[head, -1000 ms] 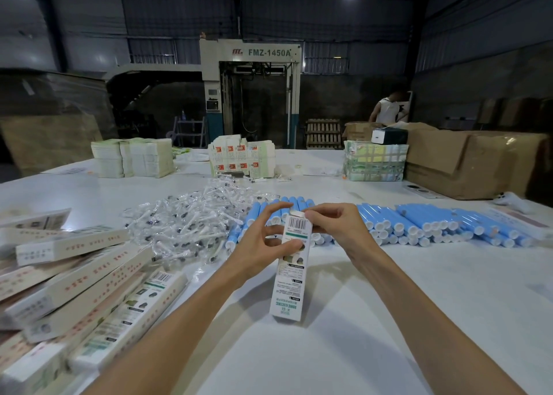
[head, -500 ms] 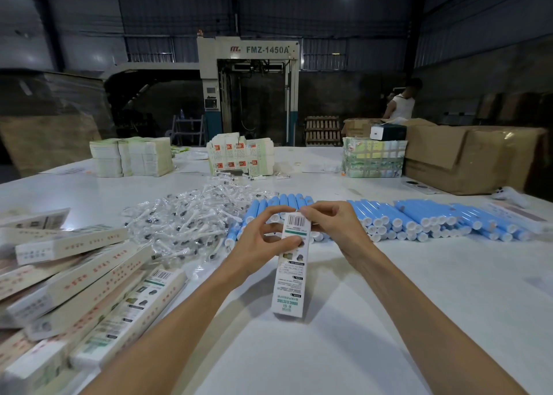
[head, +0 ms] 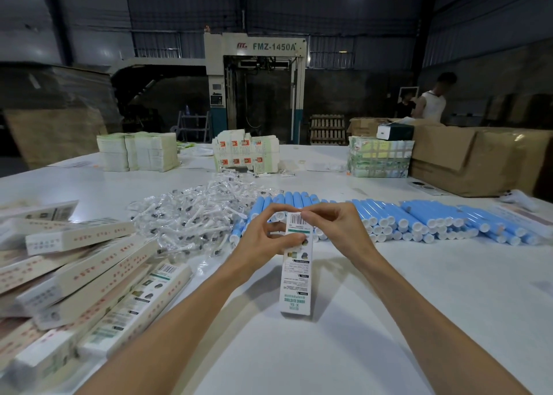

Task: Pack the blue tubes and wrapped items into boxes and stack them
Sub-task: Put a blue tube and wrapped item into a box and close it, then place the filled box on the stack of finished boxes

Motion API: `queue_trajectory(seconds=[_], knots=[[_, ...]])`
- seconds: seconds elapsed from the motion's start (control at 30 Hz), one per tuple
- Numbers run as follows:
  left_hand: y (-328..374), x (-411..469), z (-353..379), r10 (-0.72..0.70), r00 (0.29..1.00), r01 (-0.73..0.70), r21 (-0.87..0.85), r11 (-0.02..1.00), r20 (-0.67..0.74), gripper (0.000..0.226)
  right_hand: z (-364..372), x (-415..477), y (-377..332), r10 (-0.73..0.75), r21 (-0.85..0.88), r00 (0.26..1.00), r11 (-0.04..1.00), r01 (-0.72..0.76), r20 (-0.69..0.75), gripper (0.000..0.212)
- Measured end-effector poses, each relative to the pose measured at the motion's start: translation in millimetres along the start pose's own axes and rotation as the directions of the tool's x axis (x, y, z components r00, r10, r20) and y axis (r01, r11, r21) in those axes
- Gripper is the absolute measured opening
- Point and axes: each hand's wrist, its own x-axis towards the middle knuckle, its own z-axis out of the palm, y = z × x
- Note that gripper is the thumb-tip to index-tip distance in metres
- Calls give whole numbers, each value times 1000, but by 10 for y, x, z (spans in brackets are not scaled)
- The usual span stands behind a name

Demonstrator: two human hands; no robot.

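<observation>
Where: tall white printed cardboard box (head: 296,278) upright at frame centre.
Steady: left hand (head: 263,239) grip clamped on its upper part.
Close: right hand (head: 338,230) grip pinching its top end; the flap should tuck in squarely.

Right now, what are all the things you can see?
held box: one, white, upright, table centre
blue tubes: many, blue with white caps, behind the hands
wrapped items: one heap, clear, left of the tubes
piled boxes: many, cream and white, near left
flat cartons: several stacks, white, far side
strapped bundle: one, green-yellow, far right
cardboard boxes: few, brown, right edge
machine: one, grey, behind the table
people: two, far right
table: one, white
left hand: gripping the held box
right hand: pinching its top
</observation>
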Motion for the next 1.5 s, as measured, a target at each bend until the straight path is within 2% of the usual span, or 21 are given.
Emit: queue_trajectory(seconds=[0.2,0.3,0.47,0.8,0.9,0.97,1.03,1.1,1.17,1.23,1.3,1.4,1.43,1.5], knots=[[38,-15,14,7,1000,-7,-23,1000,-17,46,25,-9,33,30,16,999,999,-31,41,12],[60,-22,18,-3,1000,3,-44,999,-14,42,31,-11,37,23,58,1000,998,-24,5,8],[74,1,51,-101,987,89,-97,991,-127,13,83,-36,7,44,126,999,991,-47,23,10],[-15,20,37,-121,980,109,-83,991,-158,18,149,-28,96,129,118,992,985,-129,9,6],[-50,34,53,-157,964,128,-144,981,-214,21,202,-40,147,198,72,980,977,-198,9,23],[-49,58,46,-181,948,118,-237,964,-262,20,205,-28,127,313,135,949,942,-308,-21,38],[-40,80,31,-204,937,101,-340,935,-284,19,153,-26,88,427,141,903,893,-428,38,42],[-37,85,29,-216,939,83,-435,896,-266,16,81,-89,71,511,84,836,841,-534,202,54],[-32,80,40,-211,945,58,-509,859,-249,14,41,-167,100,488,169,785,798,-578,381,61],[-32,72,65,-191,952,35,-534,845,-239,14,12,-246,103,408,279,795,781,-559,449,58],[-30,70,88,-175,957,32,-517,856,-231,15,0,-304,51,383,312,819,788,-531,426,52],[-59,65,96,-144,965,48,-397,917,-217,20,-40,-413,-50,391,186,861,866,-463,324,34],[-81,55,91,-133,968,57,-334,941,-211,25,-106,-470,-79,389,78,884,904,-421,261,30],[-133,17,103,-103,974,74,-148,986,-202,27,-343,-600,-96,370,-131,920,926,-354,131,35]])
